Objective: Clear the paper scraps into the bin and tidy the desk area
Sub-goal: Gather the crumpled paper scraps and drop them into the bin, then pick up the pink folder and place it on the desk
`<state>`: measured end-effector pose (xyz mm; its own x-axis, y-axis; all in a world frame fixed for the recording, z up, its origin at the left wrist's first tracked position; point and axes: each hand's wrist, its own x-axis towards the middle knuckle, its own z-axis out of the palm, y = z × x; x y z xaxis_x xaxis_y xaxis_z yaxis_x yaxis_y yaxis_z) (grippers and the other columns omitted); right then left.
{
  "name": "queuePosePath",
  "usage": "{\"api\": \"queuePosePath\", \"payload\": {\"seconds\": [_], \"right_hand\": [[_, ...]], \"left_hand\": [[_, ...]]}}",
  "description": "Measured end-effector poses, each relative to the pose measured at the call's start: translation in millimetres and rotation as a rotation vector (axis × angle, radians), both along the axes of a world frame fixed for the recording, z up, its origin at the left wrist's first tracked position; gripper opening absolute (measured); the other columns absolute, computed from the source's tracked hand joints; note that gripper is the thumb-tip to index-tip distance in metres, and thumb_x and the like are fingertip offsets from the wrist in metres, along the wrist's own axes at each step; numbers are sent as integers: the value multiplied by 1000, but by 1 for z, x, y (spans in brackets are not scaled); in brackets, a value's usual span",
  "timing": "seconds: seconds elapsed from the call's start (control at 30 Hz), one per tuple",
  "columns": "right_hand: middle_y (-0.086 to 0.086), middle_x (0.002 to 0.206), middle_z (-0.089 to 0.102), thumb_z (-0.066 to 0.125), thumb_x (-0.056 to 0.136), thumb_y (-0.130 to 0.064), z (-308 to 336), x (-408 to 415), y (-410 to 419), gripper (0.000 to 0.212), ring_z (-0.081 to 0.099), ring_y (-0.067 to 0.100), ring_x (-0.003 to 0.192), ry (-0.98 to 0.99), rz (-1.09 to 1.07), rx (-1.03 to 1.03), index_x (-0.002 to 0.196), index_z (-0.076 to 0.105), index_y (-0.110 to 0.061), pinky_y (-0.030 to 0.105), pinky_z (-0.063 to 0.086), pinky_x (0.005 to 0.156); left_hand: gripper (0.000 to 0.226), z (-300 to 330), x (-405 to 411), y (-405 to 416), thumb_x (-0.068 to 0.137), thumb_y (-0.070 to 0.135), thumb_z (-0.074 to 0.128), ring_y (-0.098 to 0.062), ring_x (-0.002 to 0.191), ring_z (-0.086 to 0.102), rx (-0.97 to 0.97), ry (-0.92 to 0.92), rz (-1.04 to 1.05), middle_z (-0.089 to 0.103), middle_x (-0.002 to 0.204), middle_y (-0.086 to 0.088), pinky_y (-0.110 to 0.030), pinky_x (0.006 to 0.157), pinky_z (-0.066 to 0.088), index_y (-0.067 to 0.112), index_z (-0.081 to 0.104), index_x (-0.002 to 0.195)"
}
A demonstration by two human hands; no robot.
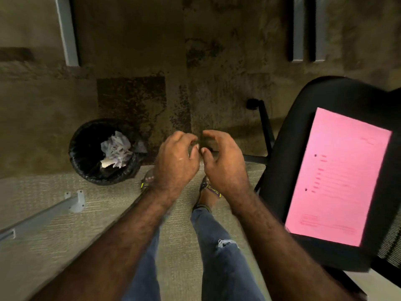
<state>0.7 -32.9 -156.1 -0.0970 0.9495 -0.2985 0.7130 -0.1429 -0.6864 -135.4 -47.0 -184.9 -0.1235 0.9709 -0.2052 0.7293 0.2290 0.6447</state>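
Note:
A round bin (78,153) with a black liner stands on the carpet at the left, and crumpled white paper scraps (116,152) lie inside it. My left hand (175,161) and my right hand (223,161) hover side by side to the right of the bin, above my feet. Both have their fingers curled and apart, and nothing is visible in either. A pink printed sheet (334,181) lies flat on the seat of a black office chair (297,137) at the right.
A grey metal desk foot (41,216) runs along the floor at the lower left. More grey desk legs (67,33) stand at the top left and top right. The chair's base and a castor (252,104) stick out just right of my hands. The floor is patterned carpet.

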Motion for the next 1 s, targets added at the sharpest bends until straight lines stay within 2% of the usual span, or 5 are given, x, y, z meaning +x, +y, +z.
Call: {"api": "queuePosePath", "payload": {"seconds": [0.37,0.5,0.63,0.8,1.0], "right_hand": [[0,134,67,71,92,-8,36,122,-15,40,60,18,127,-40,-329,66,131,68,-15,44,47,110],[-2,137,65,68,97,-14,42,164,-24,39,57,15,129,-89,-459,57,135,65,-18,41,45,114],[-3,144,61,66,99,-19,44,200,-38,42,52,17,137,-152,-576,54,140,60,-20,45,41,118],[-1,151,54,73,95,-34,39,244,-55,57,48,21,141,-248,-742,-26,146,51,-22,51,42,119],[5,162,39,74,92,-46,24,293,-70,83,37,29,151,-281,-883,-188,158,33,-18,62,34,122]], "left_hand": [[20,24,128,7,95,21,68,-25,102,65,-10,-83,-249,67,108,-4,-47,89,56,12,73,112],[31,26,168,3,95,24,68,-23,103,66,-31,-138,-305,67,114,-3,-48,91,58,15,68,125],[42,24,203,-2,96,25,71,-21,96,64,-59,-157,-357,65,107,-3,-45,89,58,11,63,134],[40,24,236,-5,100,31,66,-17,92,63,-170,-149,-387,61,102,6,-42,84,58,16,60,136],[23,24,254,4,98,34,64,-12,80,65,-248,-156,-341,65,83,11,-41,72,60,24,62,118]]}}
